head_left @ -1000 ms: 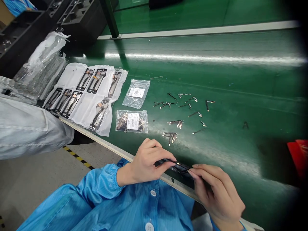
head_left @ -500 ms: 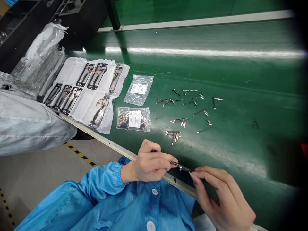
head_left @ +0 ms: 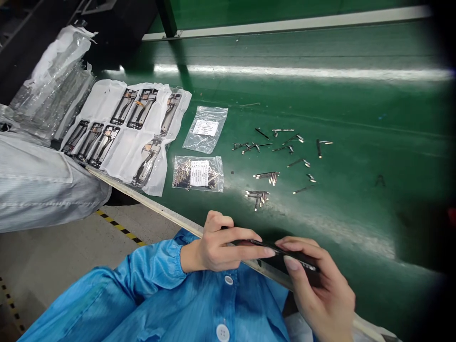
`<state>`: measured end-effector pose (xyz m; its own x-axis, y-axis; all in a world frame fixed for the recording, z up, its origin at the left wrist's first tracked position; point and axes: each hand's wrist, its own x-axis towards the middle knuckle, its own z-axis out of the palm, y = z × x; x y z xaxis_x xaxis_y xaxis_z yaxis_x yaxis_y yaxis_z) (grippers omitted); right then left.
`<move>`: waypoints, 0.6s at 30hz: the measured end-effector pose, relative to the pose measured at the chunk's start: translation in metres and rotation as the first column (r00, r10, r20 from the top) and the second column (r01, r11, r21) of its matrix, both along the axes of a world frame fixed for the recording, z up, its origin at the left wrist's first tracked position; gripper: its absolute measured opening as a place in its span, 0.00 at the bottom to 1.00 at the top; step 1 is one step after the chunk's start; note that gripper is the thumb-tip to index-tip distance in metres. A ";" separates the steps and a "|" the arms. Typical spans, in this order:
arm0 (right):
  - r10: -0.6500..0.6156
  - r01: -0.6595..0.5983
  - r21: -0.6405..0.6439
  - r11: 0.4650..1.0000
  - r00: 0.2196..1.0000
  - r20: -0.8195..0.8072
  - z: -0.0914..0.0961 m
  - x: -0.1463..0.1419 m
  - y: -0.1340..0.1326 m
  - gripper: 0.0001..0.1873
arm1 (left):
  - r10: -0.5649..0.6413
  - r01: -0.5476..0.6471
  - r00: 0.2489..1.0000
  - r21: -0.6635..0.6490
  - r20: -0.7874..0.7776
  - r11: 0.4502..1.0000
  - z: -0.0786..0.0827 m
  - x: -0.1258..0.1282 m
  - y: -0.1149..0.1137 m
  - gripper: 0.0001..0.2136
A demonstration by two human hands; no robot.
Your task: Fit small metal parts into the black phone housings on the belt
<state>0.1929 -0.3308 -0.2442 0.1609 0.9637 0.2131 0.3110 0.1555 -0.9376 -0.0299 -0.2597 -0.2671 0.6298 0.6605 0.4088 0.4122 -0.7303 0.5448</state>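
Note:
At the front edge of the bench, my left hand and my right hand hold a dark phone frame between them. It is tilted, so mostly its edge and dark face show. My left fingers grip its left end, with the fingertips lying along the edge. The right thumb presses on the near face while the other right fingers wrap behind. Small flex cables lie just beyond the hands, in one near pile and a second pile. More flex cables are scattered farther off.
A labelled bag of small parts and another labelled clear bag lie left of the cables. Farther left, a white padded tray holds several phone frames. Stacked clear trays stand beside a person's grey sleeve.
The phone frame has turned from a thin edge-on view to show more of its dark face. My right hand has shifted left and closed farther around it; the left fingers reach farther along it.

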 end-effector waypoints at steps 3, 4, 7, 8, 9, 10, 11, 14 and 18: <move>0.017 -0.028 -0.064 0.998 0.987 -0.161 0.001 -0.004 -0.008 0.06 | 0.048 -0.050 0.998 0.093 0.028 0.994 0.009 -0.001 -0.002 0.17; 0.017 -0.035 -0.082 0.996 0.978 -0.208 0.001 -0.005 -0.011 0.06 | 0.068 -0.072 0.997 0.124 0.038 0.990 0.011 -0.001 -0.003 0.17; -0.005 -0.030 -0.117 0.993 0.958 -0.287 -0.002 -0.006 -0.018 0.06 | 0.116 -0.131 0.988 0.165 0.099 0.977 0.015 0.004 -0.004 0.17; -0.014 -0.023 -0.121 0.992 0.954 -0.299 -0.003 -0.007 -0.019 0.06 | 0.116 -0.136 0.985 0.160 0.128 0.978 0.016 0.005 -0.005 0.17; -0.022 -0.018 -0.124 0.992 0.951 -0.308 -0.004 -0.008 -0.020 0.06 | 0.115 -0.138 0.981 0.150 0.154 0.979 0.015 0.007 -0.005 0.17; -0.030 -0.010 -0.126 0.992 0.949 -0.315 -0.004 -0.009 -0.020 0.06 | 0.111 -0.136 0.979 0.141 0.171 0.981 0.014 0.007 -0.006 0.17; -0.038 -0.004 -0.127 0.992 0.946 -0.322 -0.005 -0.010 -0.020 0.05 | 0.108 -0.131 0.979 0.134 0.171 0.982 0.013 0.008 -0.006 0.16; -0.074 0.028 -0.131 0.991 0.931 -0.357 -0.003 -0.016 -0.018 0.05 | 0.112 -0.131 0.984 0.134 0.140 0.982 0.009 0.006 -0.009 0.16; -0.114 0.079 -0.103 0.992 0.911 -0.397 0.000 -0.020 -0.017 0.06 | 0.120 -0.142 0.983 0.160 0.139 0.977 0.008 0.004 -0.011 0.15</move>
